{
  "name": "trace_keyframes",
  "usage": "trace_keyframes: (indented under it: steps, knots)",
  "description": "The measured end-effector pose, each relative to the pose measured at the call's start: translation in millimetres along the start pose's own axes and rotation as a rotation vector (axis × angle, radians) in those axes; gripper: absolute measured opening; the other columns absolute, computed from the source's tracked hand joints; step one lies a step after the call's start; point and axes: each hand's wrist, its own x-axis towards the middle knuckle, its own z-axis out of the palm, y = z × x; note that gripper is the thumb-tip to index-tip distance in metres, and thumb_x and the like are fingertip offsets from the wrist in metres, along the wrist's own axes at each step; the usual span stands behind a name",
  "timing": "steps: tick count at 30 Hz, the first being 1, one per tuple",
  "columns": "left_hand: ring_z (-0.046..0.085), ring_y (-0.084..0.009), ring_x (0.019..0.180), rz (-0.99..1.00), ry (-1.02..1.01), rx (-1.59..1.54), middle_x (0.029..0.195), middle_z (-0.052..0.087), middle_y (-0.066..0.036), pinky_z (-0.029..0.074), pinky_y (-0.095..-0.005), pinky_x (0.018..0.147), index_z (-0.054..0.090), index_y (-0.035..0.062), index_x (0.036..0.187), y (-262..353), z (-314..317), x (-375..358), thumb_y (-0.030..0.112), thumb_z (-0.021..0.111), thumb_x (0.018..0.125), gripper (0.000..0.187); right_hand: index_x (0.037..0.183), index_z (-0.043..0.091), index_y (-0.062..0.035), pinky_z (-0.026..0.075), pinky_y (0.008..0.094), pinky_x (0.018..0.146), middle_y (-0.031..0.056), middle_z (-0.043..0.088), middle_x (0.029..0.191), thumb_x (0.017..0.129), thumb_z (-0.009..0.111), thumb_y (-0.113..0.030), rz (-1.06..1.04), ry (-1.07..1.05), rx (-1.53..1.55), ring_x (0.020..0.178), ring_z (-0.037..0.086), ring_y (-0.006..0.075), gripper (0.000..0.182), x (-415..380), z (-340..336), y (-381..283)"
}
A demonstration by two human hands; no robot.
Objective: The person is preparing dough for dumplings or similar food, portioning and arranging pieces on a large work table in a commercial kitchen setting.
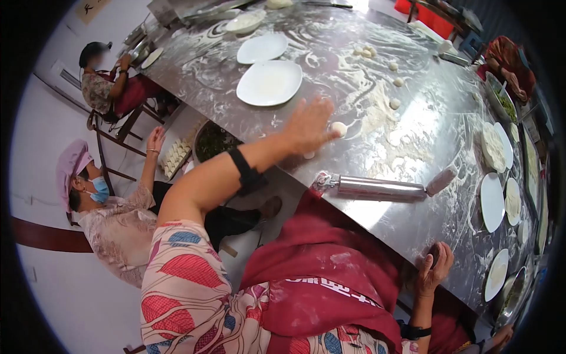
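My left hand [308, 125] stretches out flat over the floured steel table [330, 53], fingers apart, fingertips touching a small round dough piece [339, 127]. Another small dough bit [309, 155] lies just under the wrist. A steel rolling pin [380, 189] rests on the table near my red apron, touched by neither hand. My right hand [434, 268] sits at the table's near edge with its fingers curled over it.
Two white plates [269, 82] and loose dough balls [365, 52] lie farther out, beside a flour patch [383, 118]. Plates with wrappers [492, 200] line the right side. A bowl of green filling [212, 141] and a dumpling tray [177, 156] sit by a seated person in a pink cap [88, 183].
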Motion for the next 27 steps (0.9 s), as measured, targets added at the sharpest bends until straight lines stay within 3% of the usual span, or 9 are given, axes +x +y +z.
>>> trace_keyframes:
  steps: [5,11,14,15,18,21,27]
  knots:
    - [0.005,-0.0398,0.147,0.074,-0.020,0.198,0.158,0.013,-0.022,0.003,-0.0556,0.117,0.013,-0.0046,0.150,23,18,-18,0.074,0.027,0.090,0.100,0.117,0.057,0.0060,0.042,0.0458,0.094,0.0232,0.056,0.116,0.098,0.049,-0.035,-0.013,0.005,-0.024,0.107,0.054,0.0391,0.046,6,1,-3]
    - [0.011,-0.0400,0.146,0.113,0.008,0.113,0.156,0.017,-0.024,0.007,-0.0526,0.118,0.016,-0.0055,0.149,16,18,-15,0.066,0.046,0.089,0.098,0.116,0.057,0.0061,0.043,0.0459,0.093,0.0230,0.057,0.115,0.096,0.053,-0.035,-0.021,0.033,-0.035,0.106,0.055,0.0391,0.046,3,0,-3]
    - [0.019,-0.0404,0.144,0.096,0.221,-0.118,0.154,0.022,-0.025,0.015,-0.0478,0.118,0.018,-0.0045,0.148,2,13,-25,0.059,0.062,0.084,0.100,0.116,0.057,0.0060,0.043,0.0457,0.093,0.0230,0.057,0.115,0.095,0.054,-0.034,-0.019,0.026,-0.001,0.106,0.055,0.0390,0.045,2,-4,0]
    - [0.030,-0.0408,0.139,0.059,0.262,-0.027,0.150,0.028,-0.025,0.028,-0.0441,0.113,0.023,-0.0036,0.147,7,-7,-33,0.059,0.075,0.071,0.111,0.116,0.057,0.0059,0.043,0.0457,0.093,0.0230,0.057,0.115,0.095,0.055,-0.033,-0.010,0.019,0.019,0.106,0.055,0.0389,0.044,1,-4,-1]
    - [0.039,-0.0411,0.131,-0.140,-0.064,0.026,0.142,0.036,-0.024,0.038,-0.0435,0.106,0.028,-0.0042,0.144,9,-49,-52,0.059,0.083,0.057,0.121,0.115,0.058,0.0050,0.043,0.0452,0.093,0.0226,0.057,0.115,0.094,0.056,-0.032,-0.017,0.007,0.034,0.106,0.055,0.0384,0.042,3,-4,-4]
    - [0.047,-0.0404,0.121,-0.228,-0.237,0.105,0.130,0.043,-0.022,0.044,-0.0425,0.097,0.031,-0.0030,0.141,-4,-55,-50,0.054,0.088,0.049,0.122,0.113,0.060,0.0037,0.044,0.0444,0.092,0.0211,0.058,0.113,0.093,0.057,-0.031,-0.026,0.035,0.026,0.105,0.055,0.0377,0.040,3,-4,-5]
    - [0.053,-0.0397,0.105,-0.045,-0.364,0.038,0.117,0.046,-0.021,0.046,-0.0416,0.089,0.042,0.0034,0.135,-7,-53,-12,0.035,0.093,0.047,0.107,0.111,0.061,0.0025,0.043,0.0443,0.093,0.0193,0.059,0.113,0.091,0.059,-0.031,0.021,0.026,0.024,0.106,0.055,0.0367,0.039,4,-6,-7]
